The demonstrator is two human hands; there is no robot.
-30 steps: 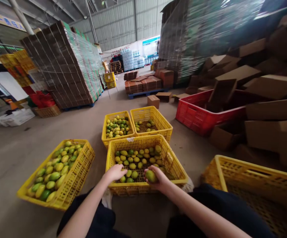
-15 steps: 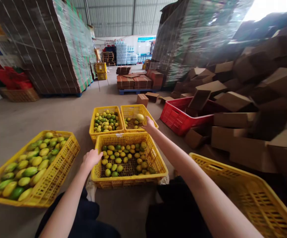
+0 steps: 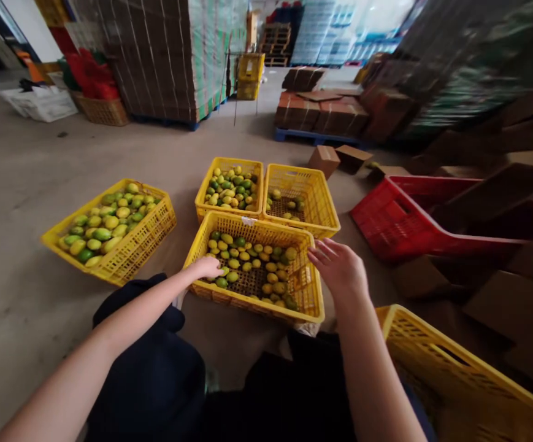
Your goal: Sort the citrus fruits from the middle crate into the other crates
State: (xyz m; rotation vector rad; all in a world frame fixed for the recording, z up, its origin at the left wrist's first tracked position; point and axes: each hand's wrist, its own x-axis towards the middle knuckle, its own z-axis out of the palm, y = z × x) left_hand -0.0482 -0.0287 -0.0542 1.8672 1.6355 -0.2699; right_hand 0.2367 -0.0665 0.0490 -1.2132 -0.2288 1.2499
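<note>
My left hand [image 3: 207,267] reaches over the left side of the middle yellow crate [image 3: 252,302], its fingers curled at a green-yellow fruit [image 3: 224,271] near the crate's left wall. My right hand [image 3: 340,264] is beside that crate's right rim, fingers spread and nothing in it. Yellow and green fruits [image 3: 270,267] lie loosely over the crate's bottom. Behind it stand a fuller yellow crate [image 3: 230,211] and, to its right, a yellow crate [image 3: 318,196] with several fruits at its left side.
A heaped, tilted yellow crate [image 3: 132,255] stands at the left. Another yellow crate [image 3: 459,362] is at lower right. A red crate [image 3: 386,215] and cardboard boxes [image 3: 514,294] lie at the right. Wrapped stacks [image 3: 156,55] stand behind.
The view has turned right and down. My left hand has moved from the crate's left rim to the fruits inside. My right hand has drawn back from the rear right crate, where the large pale fruit no longer shows.
</note>
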